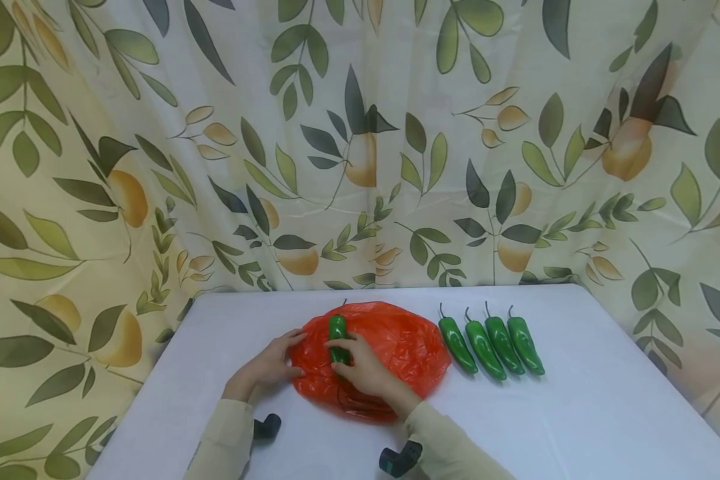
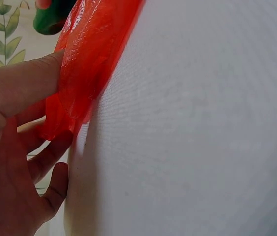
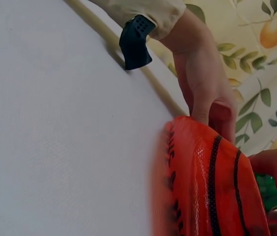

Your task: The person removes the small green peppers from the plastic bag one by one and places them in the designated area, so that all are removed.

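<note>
A crumpled red plastic bag [image 1: 396,333] with black print lies on the white table. My left hand [image 1: 270,365] is at its left side. In the left wrist view the thumb [image 2: 35,78] lies against the bag's edge [image 2: 87,64], with the fingers curled on the other side of the plastic. Over the bag, my right hand [image 1: 363,365] grips a green chili pepper [image 1: 338,328], its stem pointing away from me. From the right wrist the bag [image 3: 202,172] hides most of that pepper [image 3: 268,191].
Several more green chili peppers [image 1: 480,345] lie side by side to the right of the bag, stems toward the back. A curtain [image 1: 360,167] with leaf and fruit print hangs behind the white table [image 1: 576,413]. Dark wrist devices [image 1: 401,459] sit by both sleeves.
</note>
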Demonstrator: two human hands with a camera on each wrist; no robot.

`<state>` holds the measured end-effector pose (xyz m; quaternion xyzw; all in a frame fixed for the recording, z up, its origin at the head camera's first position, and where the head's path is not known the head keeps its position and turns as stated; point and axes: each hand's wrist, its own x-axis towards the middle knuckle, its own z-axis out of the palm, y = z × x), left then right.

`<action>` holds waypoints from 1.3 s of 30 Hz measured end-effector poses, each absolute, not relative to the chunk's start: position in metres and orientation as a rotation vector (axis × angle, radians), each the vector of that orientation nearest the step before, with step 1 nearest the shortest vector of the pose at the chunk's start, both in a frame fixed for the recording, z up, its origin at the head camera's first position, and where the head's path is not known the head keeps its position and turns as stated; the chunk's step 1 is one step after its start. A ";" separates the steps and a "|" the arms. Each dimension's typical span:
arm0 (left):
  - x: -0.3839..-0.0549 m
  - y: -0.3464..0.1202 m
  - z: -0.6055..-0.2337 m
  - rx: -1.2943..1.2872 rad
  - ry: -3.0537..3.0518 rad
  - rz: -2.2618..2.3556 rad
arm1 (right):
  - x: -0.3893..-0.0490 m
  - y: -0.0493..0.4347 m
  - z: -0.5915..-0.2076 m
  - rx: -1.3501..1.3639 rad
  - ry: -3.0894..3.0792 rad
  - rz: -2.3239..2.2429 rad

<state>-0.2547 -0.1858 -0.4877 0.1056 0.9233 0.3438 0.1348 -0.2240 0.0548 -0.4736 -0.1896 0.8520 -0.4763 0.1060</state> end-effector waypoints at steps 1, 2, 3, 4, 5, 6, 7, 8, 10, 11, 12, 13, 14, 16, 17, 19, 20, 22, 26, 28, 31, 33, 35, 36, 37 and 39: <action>-0.255 -0.186 -0.488 0.304 2.678 0.994 | -0.224 0.056 -0.474 -0.553 2.510 -1.417; -0.255 -0.186 -0.488 0.304 2.681 0.990 | -0.224 0.057 -0.474 -0.552 2.509 -1.431; -0.255 -0.186 -0.488 0.306 2.683 0.988 | -0.224 0.058 -0.474 -0.553 2.510 -1.443; -0.255 -0.186 -0.488 0.306 2.682 0.989 | -0.224 0.059 -0.474 -0.549 2.507 -1.458; -0.255 -0.186 -0.488 0.306 2.680 0.991 | -0.224 0.061 -0.475 -0.547 2.507 -1.470; -0.255 -0.186 -0.488 0.306 2.680 0.991 | -0.224 0.062 -0.475 -0.548 2.504 -1.486; -0.255 -0.186 -0.488 0.307 2.680 0.993 | -0.224 0.064 -0.475 -0.552 2.502 -1.500; -0.255 -0.186 -0.488 0.307 2.678 0.996 | -0.224 0.065 -0.475 -0.553 2.499 -1.514; -0.255 -0.185 -0.488 0.304 2.675 1.004 | -0.224 0.068 -0.475 -0.554 2.493 -1.537; -0.255 -0.185 -0.488 0.304 2.678 1.003 | -0.224 0.070 -0.475 -0.554 2.491 -1.545; -0.255 -0.185 -0.489 0.303 2.680 1.005 | -0.224 0.072 -0.475 -0.549 2.489 -1.553; -0.255 -0.185 -0.489 0.302 2.679 1.007 | -0.224 0.073 -0.475 -0.547 2.488 -1.557; -0.255 -0.184 -0.489 0.301 2.677 1.010 | -0.224 0.075 -0.476 -0.544 2.487 -1.563; -0.255 -0.184 -0.489 0.300 2.678 1.012 | -0.225 0.079 -0.476 -0.538 2.486 -1.575; -0.255 -0.184 -0.489 0.301 2.680 1.012 | -0.225 0.081 -0.476 -0.530 2.484 -1.585; -0.255 -0.184 -0.488 0.303 2.678 1.018 | -0.225 0.084 -0.475 -0.523 2.488 -1.594; -0.255 -0.184 -0.488 0.305 2.680 1.020 | -0.225 0.086 -0.474 -0.517 2.490 -1.600; -0.254 -0.183 -0.487 0.306 2.680 1.023 | -0.225 0.088 -0.473 -0.503 2.493 -1.609; -0.254 -0.183 -0.486 0.302 2.676 1.030 | -0.223 0.094 -0.470 -0.487 2.497 -1.620; -0.254 -0.183 -0.485 0.299 2.674 1.033 | -0.221 0.096 -0.467 -0.486 2.487 -1.632; -0.254 -0.183 -0.485 0.295 2.671 1.035 | -0.218 0.099 -0.463 -0.480 2.471 -1.648; -0.254 -0.183 -0.486 0.289 2.669 1.035 | -0.215 0.102 -0.460 -0.482 2.454 -1.662; -0.254 -0.183 -0.486 0.281 2.667 1.034 | -0.213 0.104 -0.457 -0.484 2.440 -1.678; -0.254 -0.183 -0.486 0.277 2.666 1.032 | -0.212 0.106 -0.456 -0.489 2.435 -1.682; -0.254 -0.183 -0.487 0.272 2.666 1.029 | -0.212 0.107 -0.454 -0.497 2.431 -1.689; -0.254 -0.184 -0.487 0.267 2.667 1.024 | -0.210 0.109 -0.452 -0.502 2.429 -1.701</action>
